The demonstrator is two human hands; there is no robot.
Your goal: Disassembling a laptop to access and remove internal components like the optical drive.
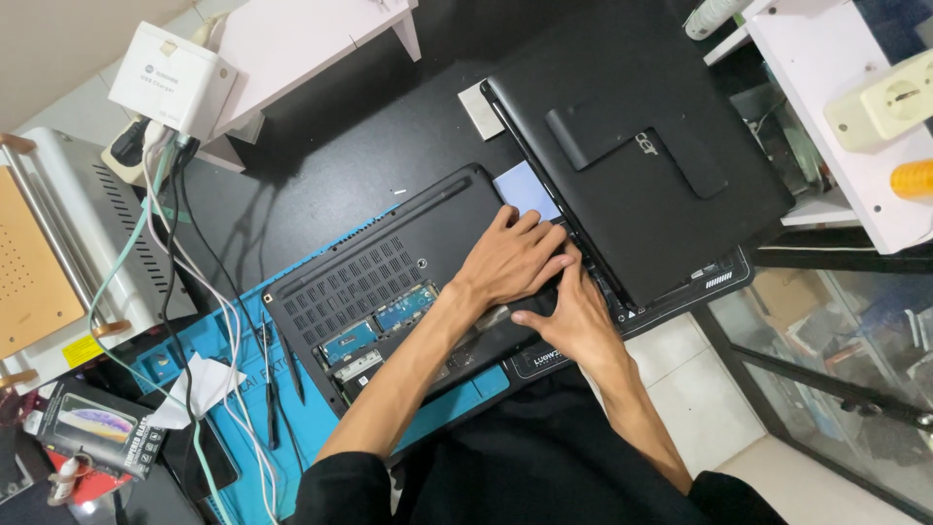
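Observation:
A black laptop [389, 262] lies upside down on a blue work mat [209, 355], its bottom cover vented and an open bay showing blue memory boards [384, 326]. My left hand [510, 258] lies flat on the laptop's right part, fingers spread, beside a pale blue pad [525, 188]. My right hand [573, 311] presses its fingers on the laptop's edge just below the left hand, thumb out. A second black laptop [641, 146] rests closed over the first one's right end.
Two thin black tools [277, 374] lie on the mat's left part with white and green cables [209, 311]. A white adapter box [173, 80] sits on a white shelf; a grey machine [68, 243] stands far left. White shelving with a socket [880, 102] is at right.

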